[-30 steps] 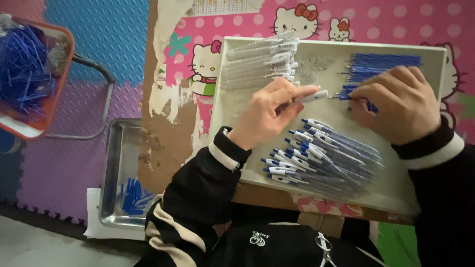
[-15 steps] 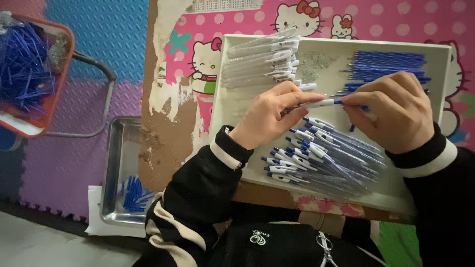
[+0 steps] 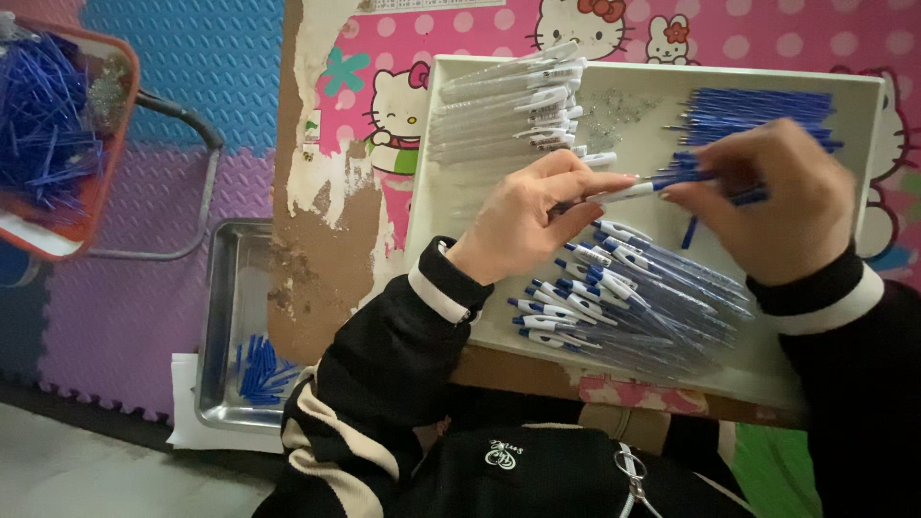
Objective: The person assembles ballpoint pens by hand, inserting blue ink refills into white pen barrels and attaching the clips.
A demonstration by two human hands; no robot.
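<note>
Pinching one pen (image 3: pixel 641 189) at frame centre, above white tray (image 3: pixel 868 144) | left hand (image 3: pixel 523 221) clamped on clear barrel end, right hand (image 3: pixel 767 197) pressed on blue end | long axis near level — left to right, hands equally close | finished pens (image 3: pixel 624 297) heaped just below

Blues, whites and pinks over a worn board

A white tray (image 3: pixel 892 105) is filled with clear pens (image 3: pixel 633 302) tipped in white and blue, and with blue refills (image 3: pixel 758 105). The board (image 3: pixel 326 192) is covered in pink paper dotted white and printed with white cartoon cats. Black sleeves (image 3: pixel 384 355) are banded in cream. Blue and purple foam mats (image 3: pixel 163 48) are laid behind, and blue caps (image 3: pixel 264 369) lie in a silver tray (image 3: pixel 216 317).
</note>
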